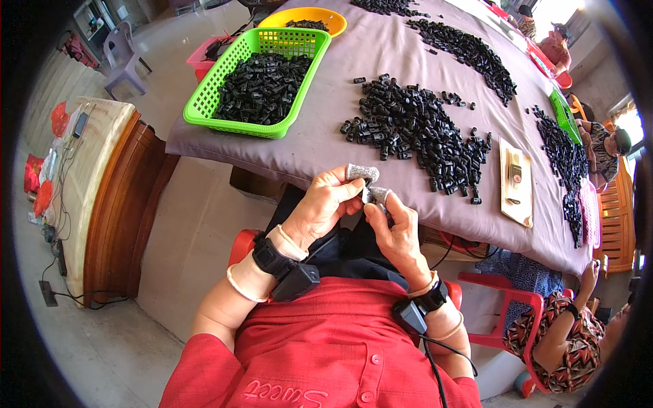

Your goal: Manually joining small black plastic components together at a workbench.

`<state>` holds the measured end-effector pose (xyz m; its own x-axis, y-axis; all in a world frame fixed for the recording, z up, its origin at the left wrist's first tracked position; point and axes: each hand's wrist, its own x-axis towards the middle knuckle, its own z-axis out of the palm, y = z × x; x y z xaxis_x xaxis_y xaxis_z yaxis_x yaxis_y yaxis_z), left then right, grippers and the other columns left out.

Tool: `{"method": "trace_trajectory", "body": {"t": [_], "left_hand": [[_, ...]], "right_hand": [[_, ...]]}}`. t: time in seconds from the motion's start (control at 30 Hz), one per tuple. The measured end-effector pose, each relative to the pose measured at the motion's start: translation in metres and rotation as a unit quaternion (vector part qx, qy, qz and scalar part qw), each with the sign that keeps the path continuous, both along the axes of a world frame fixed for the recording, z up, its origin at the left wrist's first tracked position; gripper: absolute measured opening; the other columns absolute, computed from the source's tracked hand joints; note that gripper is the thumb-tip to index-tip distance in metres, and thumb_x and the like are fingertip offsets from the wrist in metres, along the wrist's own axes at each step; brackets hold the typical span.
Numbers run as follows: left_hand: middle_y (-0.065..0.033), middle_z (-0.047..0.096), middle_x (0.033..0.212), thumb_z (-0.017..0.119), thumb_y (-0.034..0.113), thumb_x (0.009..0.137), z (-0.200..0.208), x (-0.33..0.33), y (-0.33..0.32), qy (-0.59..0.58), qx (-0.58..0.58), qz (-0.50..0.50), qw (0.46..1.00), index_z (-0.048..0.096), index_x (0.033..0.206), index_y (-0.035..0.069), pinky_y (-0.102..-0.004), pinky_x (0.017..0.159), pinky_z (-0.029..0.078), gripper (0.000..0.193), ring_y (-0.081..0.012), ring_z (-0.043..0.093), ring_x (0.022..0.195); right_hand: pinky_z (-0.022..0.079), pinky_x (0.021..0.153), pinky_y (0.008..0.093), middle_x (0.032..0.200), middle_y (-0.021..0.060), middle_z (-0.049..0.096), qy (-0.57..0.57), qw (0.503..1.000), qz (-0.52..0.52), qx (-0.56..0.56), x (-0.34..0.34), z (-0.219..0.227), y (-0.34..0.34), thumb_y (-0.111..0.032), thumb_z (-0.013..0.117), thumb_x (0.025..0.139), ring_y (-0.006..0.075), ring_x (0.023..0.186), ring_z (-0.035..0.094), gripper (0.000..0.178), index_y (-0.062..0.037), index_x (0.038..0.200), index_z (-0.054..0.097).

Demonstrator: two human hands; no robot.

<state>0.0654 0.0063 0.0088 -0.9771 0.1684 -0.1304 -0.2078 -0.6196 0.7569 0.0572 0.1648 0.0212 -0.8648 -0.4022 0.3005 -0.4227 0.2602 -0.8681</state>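
My left hand and my right hand meet in front of the table edge, above my lap. Both are closed in a pinch, their fingertips nearly touching. Grey knitted finger covers sit on a finger of each hand. Between the fingertips something small, dark with a pale edge, shows in part; the fingers hide most of it, so its kind is unclear. Straight beyond the hands lies a large heap of small black cylindrical plastic parts on the cloth. A green plastic basket holds more black pieces at the left.
A mauve cloth covers the long table. At the right lies a wooden board with a small device on it. A yellow bowl stands behind the basket. Further heaps spread across the table. Other people sit along the right side.
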Motion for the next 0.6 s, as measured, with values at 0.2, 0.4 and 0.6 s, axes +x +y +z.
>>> {"method": "trace_trajectory", "body": {"t": [0.2,0.4,0.6], "left_hand": [[0.0015,0.061,0.080,0.053,0.012,0.089,-0.002,0.002,0.007,-0.016,-0.005,-0.005,1.000,0.061,0.103,0.008,-0.0187,0.062,0.044,0.018,-0.0058,0.053,0.065],[0.0012,0.061,0.081,0.052,0.011,0.089,-0.001,0.000,0.002,-0.014,0.050,-0.012,0.999,0.061,0.105,0.007,-0.0207,0.065,0.046,0.019,-0.0070,0.054,0.067],[0.0000,0.061,0.082,0.052,0.010,0.089,0.002,-0.001,-0.003,-0.009,0.080,-0.025,0.996,0.061,0.106,0.006,-0.0236,0.068,0.047,0.020,-0.0086,0.056,0.069]], "right_hand": [[0.041,0.048,0.0303,0.059,0.0132,0.053,-0.004,1.000,-0.020,-0.005,-0.002,-0.007,0.003,-0.008,0.060,0.082,0.0181,0.049,0.048,0.012,-0.0004,0.081,0.051],[0.045,0.055,0.0275,0.068,0.0099,0.060,-0.026,0.999,0.021,-0.024,0.000,0.000,0.003,-0.010,0.059,0.083,0.0139,0.058,0.056,0.019,0.0002,0.099,0.055],[0.045,0.057,0.0280,0.069,0.0107,0.060,-0.017,0.999,0.038,-0.014,0.001,0.003,0.004,-0.011,0.058,0.084,0.0153,0.061,0.058,0.026,-0.0004,0.107,0.055]]}}
